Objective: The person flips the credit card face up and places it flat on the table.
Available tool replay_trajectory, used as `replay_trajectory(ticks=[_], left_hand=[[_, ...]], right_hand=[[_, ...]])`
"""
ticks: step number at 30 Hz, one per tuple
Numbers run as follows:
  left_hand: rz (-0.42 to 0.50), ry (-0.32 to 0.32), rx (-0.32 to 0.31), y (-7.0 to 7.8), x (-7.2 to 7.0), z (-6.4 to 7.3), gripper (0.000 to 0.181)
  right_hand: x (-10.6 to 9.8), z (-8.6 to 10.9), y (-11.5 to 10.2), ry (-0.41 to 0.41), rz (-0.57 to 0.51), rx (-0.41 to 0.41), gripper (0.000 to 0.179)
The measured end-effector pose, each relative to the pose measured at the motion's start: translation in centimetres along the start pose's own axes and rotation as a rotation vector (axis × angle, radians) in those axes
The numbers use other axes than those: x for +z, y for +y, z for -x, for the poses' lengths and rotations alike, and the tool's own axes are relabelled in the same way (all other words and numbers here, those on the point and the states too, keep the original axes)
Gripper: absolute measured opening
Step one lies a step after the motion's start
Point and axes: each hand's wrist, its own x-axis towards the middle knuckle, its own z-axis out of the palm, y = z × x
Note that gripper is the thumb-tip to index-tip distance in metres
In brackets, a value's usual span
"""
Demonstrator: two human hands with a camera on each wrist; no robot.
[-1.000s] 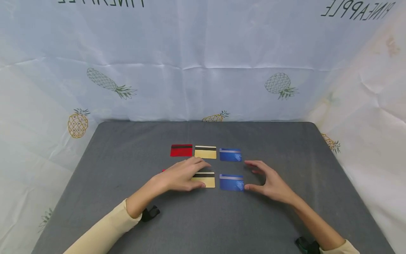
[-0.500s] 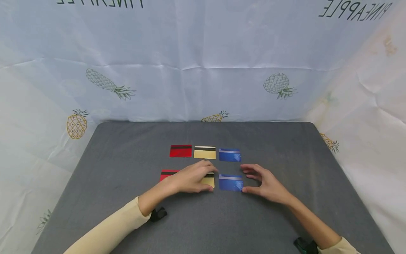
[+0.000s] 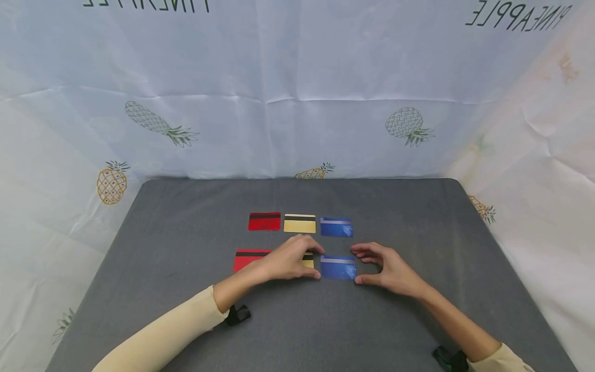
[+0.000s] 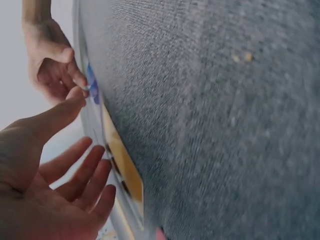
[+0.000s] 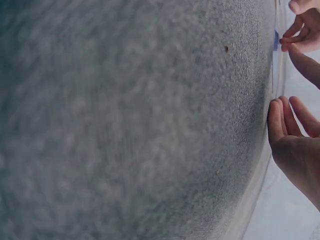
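A blue card point(image 3: 338, 267) with a pale stripe lies flat in the front row, between my two hands. My left hand point(image 3: 292, 260) reaches over the front yellow card point(image 3: 309, 262), thumb and fingertips at the blue card's left edge. At its right edge is my right hand point(image 3: 392, 272), thumb by the near corner and fingers loosely bent. Partly hidden under the left forearm is the front red card point(image 3: 246, 261). In the left wrist view, the left hand's fingers point(image 4: 82, 175) are spread and hold nothing, beside the yellow card point(image 4: 125, 162).
Behind, a second row holds a red card point(image 3: 264, 222), a yellow card point(image 3: 299, 224) and a blue card point(image 3: 337, 227). All lie on a grey cloth-covered table point(image 3: 195, 222). A white pineapple-print sheet point(image 3: 279, 134) hangs behind and at both sides.
My left hand has slid right, from the yellow card to the blue card's left edge, uncovering more of the front red card. The right hand has moved slightly left, closer to the blue card.
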Motion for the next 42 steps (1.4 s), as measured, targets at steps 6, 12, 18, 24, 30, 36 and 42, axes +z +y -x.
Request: replay_trajectory(ticks=[6,12,18,24,30,36,42], left_hand=[[-0.062,0.062,-0.01,-2.2,2.2,-1.0,0.054],[-0.106,0.068,-0.037,-1.0,2.1,-1.0,0.052],[-0.166,0.064,-0.077,0.4,1.6,-0.8,0.05],[-0.161,0.089,-0.034,-0.8,2.1,-1.0,0.049],[-0.168,0.1,-0.025,-1.1,2.3,-1.1,0.048],[-0.2,0.061,-0.084,1.1,1.3,-0.9,0.046],[-0.207,0.065,-0.076,1.1,1.5,-0.8,0.047]], right_hand=[[0.0,-0.1,0.3,0.003,0.03,0.006,0.068],[0.1,-0.1,0.4,0.004,0.049,-0.001,0.068],[0.2,-0.1,0.4,0.017,0.091,0.003,0.066],[0.4,0.0,0.1,0.049,0.228,-0.001,0.057],[0.6,-0.1,-0.1,0.07,0.254,-0.015,0.053],[0.6,0.0,-0.3,0.069,0.268,-0.006,0.051],[0.7,-0.1,-0.2,0.074,0.28,-0.018,0.048]])
